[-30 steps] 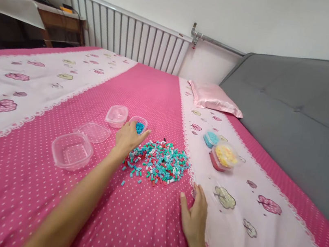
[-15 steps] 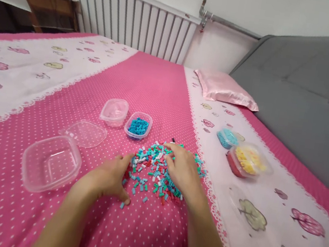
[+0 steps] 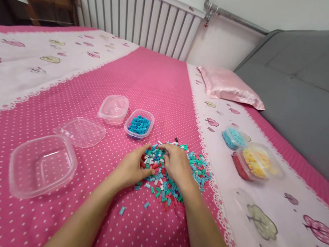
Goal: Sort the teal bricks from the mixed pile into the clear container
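Note:
A heap of small teal, white and red beads [image 3: 194,170] lies on the pink dotted bedspread [image 3: 158,81]. Both my hands rest in it. My left hand [image 3: 131,169] lies at the heap's left side, fingers curled round some beads. My right hand [image 3: 177,166] lies flat on top of the heap, fingers stretched toward the left hand. A small clear tub of blue beads [image 3: 139,124] stands just beyond the heap, with an empty small tub [image 3: 113,108] to its left.
A large empty clear container [image 3: 41,165] and its lid [image 3: 80,131] lie at the left. Tubs of light blue [image 3: 233,138] and yellow and red beads [image 3: 256,162] stand at the right. A pink pillow [image 3: 230,86], grey headboard [image 3: 311,92] and radiator [image 3: 137,16] lie behind.
My left hand came back from the blue bead tub to the heap. My right hand moved from the bedspread onto the heap. Both hands have drawn together. The view tilted down.

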`<action>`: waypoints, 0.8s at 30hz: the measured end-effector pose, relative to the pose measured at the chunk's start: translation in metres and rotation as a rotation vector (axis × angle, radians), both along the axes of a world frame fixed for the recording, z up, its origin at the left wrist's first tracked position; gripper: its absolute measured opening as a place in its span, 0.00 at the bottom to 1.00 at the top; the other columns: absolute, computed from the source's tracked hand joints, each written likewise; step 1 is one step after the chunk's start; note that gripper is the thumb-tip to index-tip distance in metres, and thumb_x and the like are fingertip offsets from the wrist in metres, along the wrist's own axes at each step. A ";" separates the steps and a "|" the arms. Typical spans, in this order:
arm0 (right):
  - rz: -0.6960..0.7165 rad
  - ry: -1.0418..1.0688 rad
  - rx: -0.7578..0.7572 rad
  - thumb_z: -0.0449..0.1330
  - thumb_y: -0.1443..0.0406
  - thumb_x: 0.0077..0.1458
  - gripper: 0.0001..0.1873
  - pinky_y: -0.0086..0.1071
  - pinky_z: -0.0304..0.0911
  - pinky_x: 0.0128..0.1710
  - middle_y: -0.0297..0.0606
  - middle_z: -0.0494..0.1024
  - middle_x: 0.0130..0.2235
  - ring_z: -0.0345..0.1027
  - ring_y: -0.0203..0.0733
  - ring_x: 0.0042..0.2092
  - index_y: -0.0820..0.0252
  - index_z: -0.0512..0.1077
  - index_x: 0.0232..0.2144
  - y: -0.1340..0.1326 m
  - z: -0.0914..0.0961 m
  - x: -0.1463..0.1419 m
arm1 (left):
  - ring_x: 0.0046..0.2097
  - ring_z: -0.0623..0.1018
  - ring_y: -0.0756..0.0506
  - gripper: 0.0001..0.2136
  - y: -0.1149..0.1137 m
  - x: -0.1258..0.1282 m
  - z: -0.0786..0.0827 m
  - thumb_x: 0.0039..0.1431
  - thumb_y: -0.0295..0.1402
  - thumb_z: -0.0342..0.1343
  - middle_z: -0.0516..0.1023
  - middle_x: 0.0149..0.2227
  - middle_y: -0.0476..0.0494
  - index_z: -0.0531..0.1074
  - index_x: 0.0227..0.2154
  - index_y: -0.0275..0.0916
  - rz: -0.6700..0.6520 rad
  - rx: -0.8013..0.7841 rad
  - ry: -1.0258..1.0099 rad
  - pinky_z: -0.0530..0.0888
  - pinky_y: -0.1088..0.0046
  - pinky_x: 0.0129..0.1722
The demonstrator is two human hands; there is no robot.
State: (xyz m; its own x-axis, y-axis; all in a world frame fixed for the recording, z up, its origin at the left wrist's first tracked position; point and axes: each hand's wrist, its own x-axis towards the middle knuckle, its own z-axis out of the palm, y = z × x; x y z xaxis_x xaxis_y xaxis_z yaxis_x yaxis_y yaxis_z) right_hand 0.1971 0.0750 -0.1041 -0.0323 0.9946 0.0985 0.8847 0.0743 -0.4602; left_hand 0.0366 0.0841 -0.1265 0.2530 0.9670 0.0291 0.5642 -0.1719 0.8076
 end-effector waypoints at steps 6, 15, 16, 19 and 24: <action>-0.034 -0.064 -0.092 0.54 0.72 0.52 0.20 0.30 0.59 0.48 0.36 0.77 0.44 0.69 0.40 0.46 0.53 0.72 0.47 -0.001 0.005 0.008 | 0.31 0.74 0.44 0.25 0.000 -0.009 0.016 0.48 0.40 0.58 0.76 0.36 0.38 0.72 0.50 0.35 -0.061 0.005 0.129 0.70 0.67 0.33; -0.306 -0.227 -0.250 0.54 0.69 0.51 0.11 0.32 0.61 0.36 0.39 0.78 0.37 0.71 0.46 0.41 0.53 0.75 0.33 0.000 0.014 0.036 | 0.38 0.74 0.41 0.16 0.000 -0.013 0.018 0.53 0.38 0.55 0.75 0.40 0.37 0.76 0.43 0.37 0.025 0.180 0.263 0.69 0.64 0.41; -0.325 -0.229 -0.244 0.54 0.69 0.52 0.10 0.32 0.61 0.35 0.39 0.78 0.37 0.71 0.46 0.41 0.54 0.75 0.33 0.000 0.015 0.038 | 0.40 0.74 0.40 0.16 0.000 -0.014 0.017 0.53 0.37 0.55 0.75 0.41 0.36 0.76 0.43 0.36 0.050 0.207 0.267 0.69 0.64 0.42; -0.290 -0.179 -0.144 0.54 0.68 0.54 0.10 0.32 0.61 0.37 0.38 0.78 0.37 0.71 0.45 0.41 0.54 0.75 0.34 0.000 0.019 0.037 | 0.40 0.74 0.40 0.15 0.001 -0.018 0.013 0.54 0.35 0.53 0.75 0.40 0.35 0.75 0.43 0.35 0.126 0.230 0.312 0.68 0.64 0.44; 0.013 0.016 -0.061 0.57 0.69 0.52 0.10 0.28 0.61 0.39 0.35 0.79 0.36 0.71 0.38 0.39 0.56 0.75 0.36 0.000 0.012 0.018 | 0.40 0.74 0.39 0.15 0.003 -0.017 0.006 0.56 0.32 0.49 0.75 0.39 0.33 0.74 0.43 0.33 0.113 0.155 0.393 0.68 0.64 0.43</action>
